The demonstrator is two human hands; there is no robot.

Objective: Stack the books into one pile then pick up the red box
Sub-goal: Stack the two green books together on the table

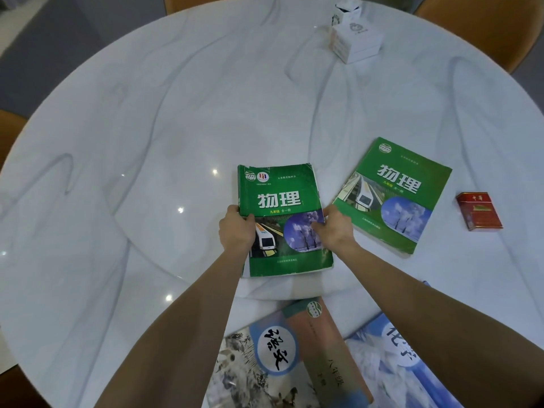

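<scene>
Round marble table (147, 128), far and side edges cut off by the frame.

Worn green book (282, 219): centre of table, flat, cover up. The left hand (237, 231) grips its left edge, thumb on the cover and fingers hidden beneath. The right hand (335, 228) pinches its right edge, thumb on the cover, other fingers hidden. Whether the book is lifted clear of the table cannot be told.

Second green book (394, 195): just right of the first, flat, tilted clockwise, apart from it.

Red box (478, 211): right of the second green book, lying flat, free of both hands.

Grey book (279, 357): near edge, between the forearms, lower part cut off by the frame.

Blue book (394, 363): right of the grey book, largely hidden under the right forearm and cut off below. The two appear to touch or overlap; which lies on top is unclear.

White boxes (354, 33): far side, two, print too small to read.

Chairs (485, 28): brown, only edges visible around the table.
</scene>
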